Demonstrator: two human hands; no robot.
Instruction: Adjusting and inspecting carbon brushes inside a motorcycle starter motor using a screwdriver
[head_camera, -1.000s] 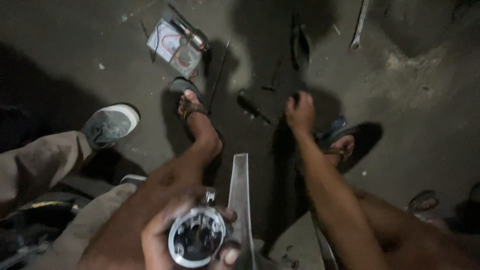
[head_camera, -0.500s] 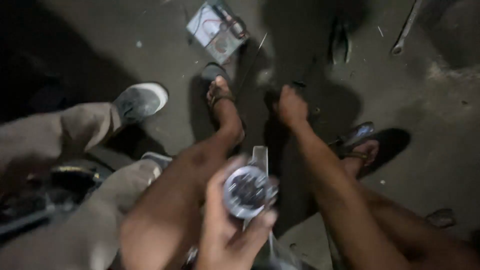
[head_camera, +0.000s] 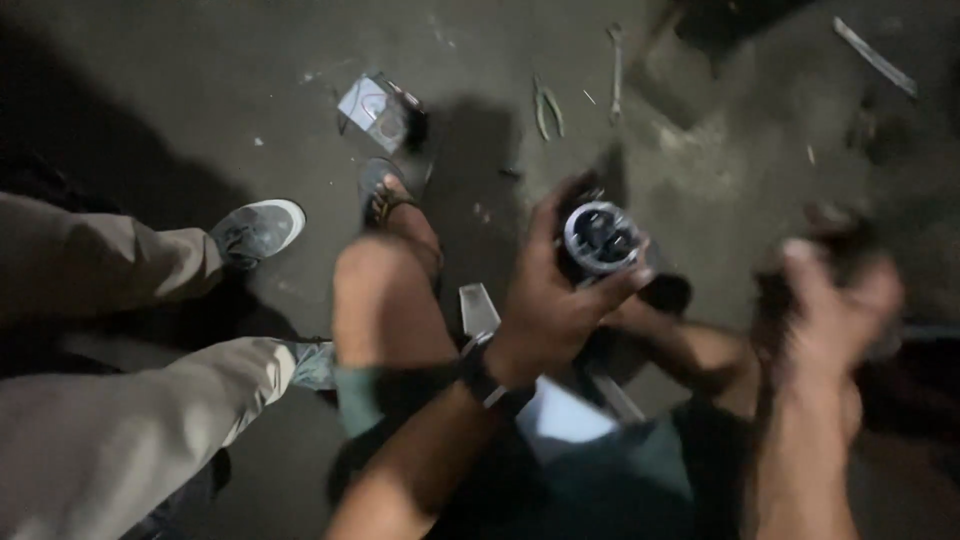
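My left hand (head_camera: 545, 300) is raised in front of me and grips a round metal part (head_camera: 600, 238), a short cylinder whose open end with dark inner pieces faces the camera. A dark band sits on that wrist. At the right my right hand (head_camera: 830, 315) is lifted and blurred, with its fingers curled. Something dark shows at its fingertips, but I cannot tell whether the hand holds it. My bare knee (head_camera: 385, 300) and sandalled foot (head_camera: 395, 205) are below the hands.
Another person's legs in light trousers (head_camera: 110, 420) and grey shoe (head_camera: 258, 230) stand at the left. On the concrete floor lie a small meter box (head_camera: 375, 110), pliers (head_camera: 548, 105), a wrench (head_camera: 615, 60), a metal bar (head_camera: 875, 55) and an angled metal strip (head_camera: 478, 305).
My left hand has lifted the round part up and to the right. My right hand has left the floor and come up to the right. The view has swung.
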